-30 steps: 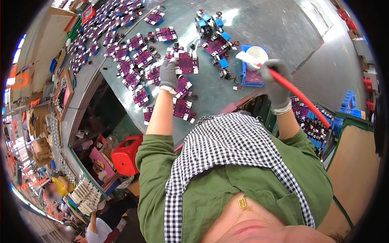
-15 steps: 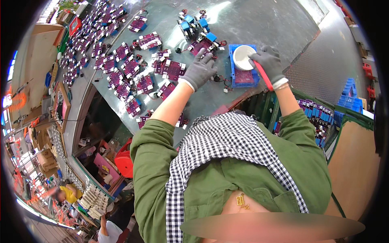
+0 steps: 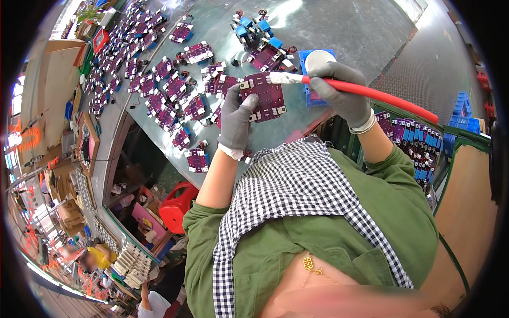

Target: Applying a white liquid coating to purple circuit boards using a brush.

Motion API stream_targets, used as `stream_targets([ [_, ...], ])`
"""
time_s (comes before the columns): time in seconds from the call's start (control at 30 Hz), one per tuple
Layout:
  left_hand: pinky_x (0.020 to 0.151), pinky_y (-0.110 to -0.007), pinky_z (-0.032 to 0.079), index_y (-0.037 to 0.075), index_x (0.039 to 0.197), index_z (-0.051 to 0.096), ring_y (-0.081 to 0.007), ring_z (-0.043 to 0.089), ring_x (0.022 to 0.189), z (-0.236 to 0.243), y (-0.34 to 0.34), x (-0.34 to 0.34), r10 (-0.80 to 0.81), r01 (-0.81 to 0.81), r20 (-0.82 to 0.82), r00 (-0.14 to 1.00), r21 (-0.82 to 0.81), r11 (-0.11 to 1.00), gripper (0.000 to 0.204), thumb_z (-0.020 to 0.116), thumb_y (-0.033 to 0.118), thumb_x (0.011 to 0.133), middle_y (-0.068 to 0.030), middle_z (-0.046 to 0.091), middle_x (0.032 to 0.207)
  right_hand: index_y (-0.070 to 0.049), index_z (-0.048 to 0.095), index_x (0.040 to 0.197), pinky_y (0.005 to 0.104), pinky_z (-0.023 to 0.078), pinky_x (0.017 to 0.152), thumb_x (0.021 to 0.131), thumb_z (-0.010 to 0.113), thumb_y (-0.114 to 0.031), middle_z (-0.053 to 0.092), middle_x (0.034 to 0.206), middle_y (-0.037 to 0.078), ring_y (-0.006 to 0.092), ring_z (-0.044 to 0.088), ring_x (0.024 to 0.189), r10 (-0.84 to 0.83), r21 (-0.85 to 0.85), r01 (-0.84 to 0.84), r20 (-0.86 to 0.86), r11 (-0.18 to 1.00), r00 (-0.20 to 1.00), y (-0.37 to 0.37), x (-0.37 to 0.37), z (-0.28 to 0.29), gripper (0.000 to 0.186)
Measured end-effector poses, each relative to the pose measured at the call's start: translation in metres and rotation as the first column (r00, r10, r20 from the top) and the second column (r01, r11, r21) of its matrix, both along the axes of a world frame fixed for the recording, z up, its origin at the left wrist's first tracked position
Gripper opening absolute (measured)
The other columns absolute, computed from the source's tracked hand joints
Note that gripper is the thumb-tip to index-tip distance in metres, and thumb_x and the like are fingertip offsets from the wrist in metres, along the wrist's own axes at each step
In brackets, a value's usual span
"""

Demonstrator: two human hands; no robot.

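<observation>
My left hand [image 3: 237, 117], in a grey glove, holds a purple circuit board [image 3: 263, 96] up above the grey metal table [image 3: 350, 32]. My right hand [image 3: 339, 93], also gloved, grips a brush with a red handle [image 3: 382, 96]. The brush's white bristle end [image 3: 281, 78] touches the board's upper right edge. Behind the brush sits a white round pot [image 3: 319, 58] on a blue tray.
Many purple circuit boards [image 3: 159, 79] lie spread over the table's left half. Blue components [image 3: 252, 25] sit at the far side. A bin of finished boards [image 3: 419, 143] stands to my right, a red stool [image 3: 177, 209] below left. Other people [image 3: 101, 259] work further down.
My left hand picked a purple board off the table and lifted it toward me. My right hand brought the brush from the white pot over to the board.
</observation>
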State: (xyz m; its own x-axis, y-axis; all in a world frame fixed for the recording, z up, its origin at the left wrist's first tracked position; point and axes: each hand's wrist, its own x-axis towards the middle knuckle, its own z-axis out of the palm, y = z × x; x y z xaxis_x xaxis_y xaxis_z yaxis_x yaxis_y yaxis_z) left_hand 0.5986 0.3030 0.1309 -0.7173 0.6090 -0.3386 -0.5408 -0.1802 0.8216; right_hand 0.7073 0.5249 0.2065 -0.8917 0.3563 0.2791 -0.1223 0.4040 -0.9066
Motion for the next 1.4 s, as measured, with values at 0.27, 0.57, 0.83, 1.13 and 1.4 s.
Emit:
stream_targets([
  [0.27,0.058,-0.024,0.052,0.004,0.125,0.051,-0.0109,0.065,0.078,0.018,-0.022,0.017,0.202,-0.201,0.028,0.979,-0.014,0.979,0.036,0.064,0.015,0.093,-0.0052,0.065,0.102,-0.003,0.07,0.086,0.0266,0.049,0.063,0.082,0.068,-0.004,0.068,0.077,0.005,0.0118,0.062,0.067,0.028,0.193,-0.026,-0.007,0.981,1.0,-0.017,0.004,0.012,0.004],
  [0.57,0.065,-0.022,0.053,0.005,0.118,0.056,-0.0083,0.064,0.08,0.02,-0.022,0.015,0.25,-0.251,-0.047,0.967,-0.007,0.968,0.028,0.064,0.016,0.094,-0.0021,0.065,0.099,-0.003,0.07,0.087,0.0302,0.052,0.063,0.081,0.07,-0.01,0.067,0.074,0.009,0.0173,0.065,0.068,0.16,0.307,-0.164,0.039,0.938,0.986,-0.029,0.02,0.004,0.009],
  [0.83,0.108,-0.052,0.042,0.009,0.14,0.046,-0.0283,0.053,0.125,0.008,-0.018,-0.002,0.015,-0.215,0.404,0.915,0.454,0.865,0.076,0.061,0.061,0.087,-0.0099,0.056,0.135,-0.006,0.07,0.093,0.03,0.053,0.065,0.087,0.065,-0.009,0.069,0.08,0.006,0.0164,0.065,0.069,-0.178,0.326,0.16,0.027,0.932,0.984,0.08,0.018,-0.045,0.008],
  [1.13,0.109,-0.052,0.041,0.008,0.134,0.051,-0.0303,0.054,0.124,-0.016,-0.011,0.003,0.004,-0.229,0.449,0.894,0.448,0.864,0.059,0.071,0.04,0.088,-0.0115,0.058,0.132,-0.017,0.071,0.101,0.0325,0.054,0.068,0.082,0.073,-0.014,0.07,0.084,0.002,0.0188,0.067,0.077,-0.115,0.872,0.084,-0.032,0.481,0.993,0.084,0.024,-0.078,0.019],
  [1.4,0.11,-0.062,0.036,0.008,0.139,0.047,-0.0366,0.049,0.13,-0.006,0.013,0.0,0.132,-0.293,0.316,0.94,0.542,0.788,0.063,0.07,0.037,0.088,-0.0158,0.052,0.139,-0.005,0.063,0.084,0.0202,0.047,0.061,0.081,0.074,-0.005,0.063,0.075,0.002,0.0053,0.056,0.063,-0.223,0.106,0.232,-0.093,0.967,0.97,-0.019,0.023,-0.02,0.011],
])
